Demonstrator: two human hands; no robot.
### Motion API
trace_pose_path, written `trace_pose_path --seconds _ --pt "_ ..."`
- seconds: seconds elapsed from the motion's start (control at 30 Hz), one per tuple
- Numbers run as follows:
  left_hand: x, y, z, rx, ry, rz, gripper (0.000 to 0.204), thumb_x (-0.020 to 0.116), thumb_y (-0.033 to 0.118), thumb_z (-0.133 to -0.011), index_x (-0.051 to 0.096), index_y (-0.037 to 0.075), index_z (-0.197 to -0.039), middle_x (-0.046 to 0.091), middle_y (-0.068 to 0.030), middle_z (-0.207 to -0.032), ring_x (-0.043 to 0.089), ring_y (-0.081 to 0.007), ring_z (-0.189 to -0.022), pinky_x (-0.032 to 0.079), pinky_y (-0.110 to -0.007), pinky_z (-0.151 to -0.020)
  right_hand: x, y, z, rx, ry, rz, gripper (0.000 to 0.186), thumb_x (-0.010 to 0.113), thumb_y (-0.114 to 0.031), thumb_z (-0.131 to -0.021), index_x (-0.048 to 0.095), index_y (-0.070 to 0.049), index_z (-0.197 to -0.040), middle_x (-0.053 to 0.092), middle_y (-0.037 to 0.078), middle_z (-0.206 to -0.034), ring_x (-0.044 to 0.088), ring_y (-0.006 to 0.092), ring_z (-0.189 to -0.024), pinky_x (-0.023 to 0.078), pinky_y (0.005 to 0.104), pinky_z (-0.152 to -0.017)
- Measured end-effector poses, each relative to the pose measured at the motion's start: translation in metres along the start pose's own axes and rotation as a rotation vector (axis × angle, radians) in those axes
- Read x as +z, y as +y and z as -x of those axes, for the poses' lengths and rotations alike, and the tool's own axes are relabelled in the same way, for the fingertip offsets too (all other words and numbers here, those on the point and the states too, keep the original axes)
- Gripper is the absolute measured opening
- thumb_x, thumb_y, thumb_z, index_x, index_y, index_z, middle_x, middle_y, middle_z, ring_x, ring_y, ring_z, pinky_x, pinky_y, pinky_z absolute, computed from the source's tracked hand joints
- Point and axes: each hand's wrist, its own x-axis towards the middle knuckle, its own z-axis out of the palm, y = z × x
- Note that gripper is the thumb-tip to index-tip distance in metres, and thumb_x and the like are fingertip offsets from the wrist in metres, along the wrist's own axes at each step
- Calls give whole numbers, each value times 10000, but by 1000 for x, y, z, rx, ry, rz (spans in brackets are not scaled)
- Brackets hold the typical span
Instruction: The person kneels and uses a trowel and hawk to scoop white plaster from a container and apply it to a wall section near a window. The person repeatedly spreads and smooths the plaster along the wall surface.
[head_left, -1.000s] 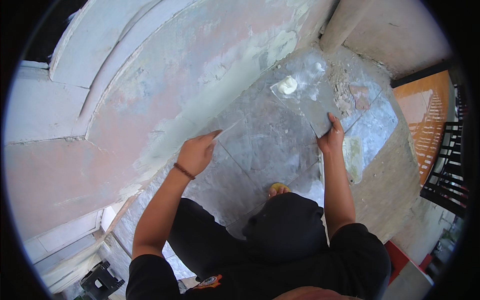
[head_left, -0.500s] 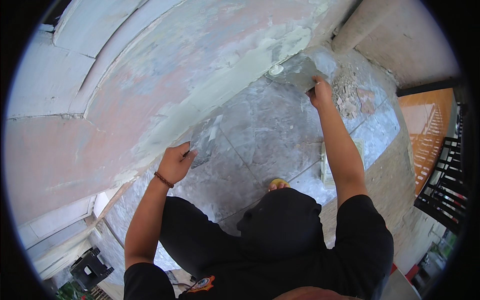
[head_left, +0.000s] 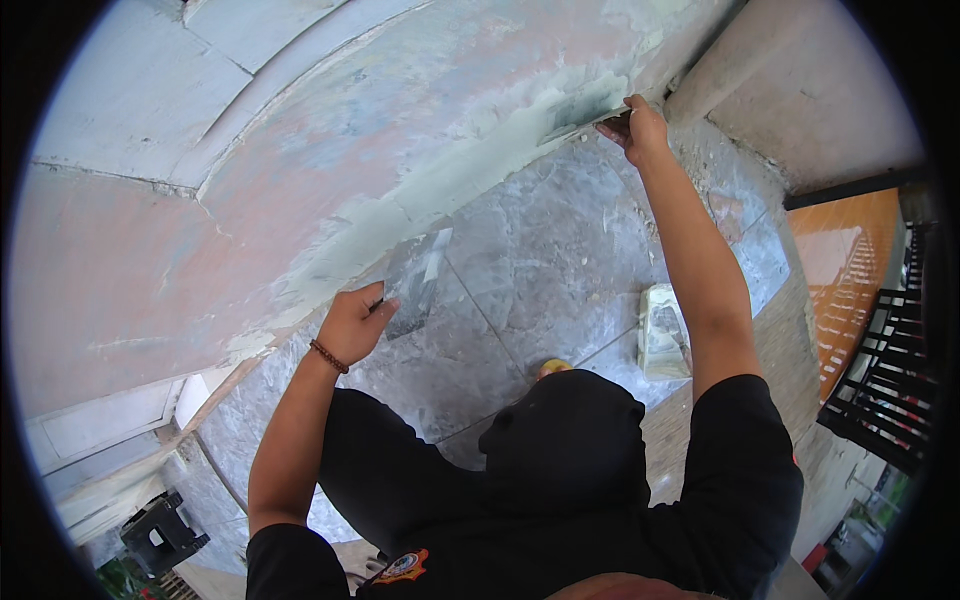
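My right hand [head_left: 643,130] is reached out far to the right, closed round the grip of a wide putty knife [head_left: 582,115]. Its blade lies against the low part of the wall [head_left: 400,130], over a band of wet pale putty [head_left: 440,175]. Its grip is mostly hidden by my fingers. On the left, my left hand [head_left: 355,325], below a beaded bracelet [head_left: 328,357], is closed on a second wide metal putty knife [head_left: 415,280]. This blade is held out over the floor beside the wall's foot, with a pale smear along it.
A white rectangular tray [head_left: 664,335] rests on the tiled floor [head_left: 540,240] by my right forearm. Plaster rubble lies near a wall post [head_left: 730,65]. An orange panel [head_left: 850,270] and dark slatted furniture [head_left: 880,370] stand at right, a black stool [head_left: 163,532] at lower left.
My right hand has moved up toward the wall, bringing its blade from above the floor onto the putty band. The white putty lump seen on it no longer shows. My left hand stays nearly still.
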Motion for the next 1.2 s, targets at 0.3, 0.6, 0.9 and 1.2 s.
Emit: trace_pose_path --seconds 0.3,0.6,0.9,1.2 --pt "-6 6 5 23 7 19 311 666 152 -907 469 -20 -739 419 -137 -560 346 -181 -539 375 -347 -520 35 -69 5 -89 -18 95 457 563 -287 -920 493 67 -1202 603 235 -987 665 340 -821 629 439 -742" --pt "-7 3 4 79 7 -1 311 674 148 -899 461 -17 -743 420 -135 -570 351 -189 -544 374 -351 -525 32 -164 40 -155 -102 120 478 492 -272 -956 469 128 -1218 595 272 -1123 673 376 -919 623 448 -790" --pt "-5 -11 -5 -1 -12 65 341 675 166 -905 442 -11 -729 399 -105 -593 337 -154 -580 362 -337 -538 -88 -9 139 -162 195 -221 418 457 -140 -927 474 71 -1287 563 187 -1273 592 327 -1152 527 487 -941" --pt "-1 -12 -4 -61 -27 83 344 664 177 -915 446 -11 -727 389 -68 -594 339 -136 -587 355 -331 -540 -71 132 73 93 82 -125 363 472 -166 -921 489 10 -1239 604 159 -1154 649 304 -994 567 464 -781"
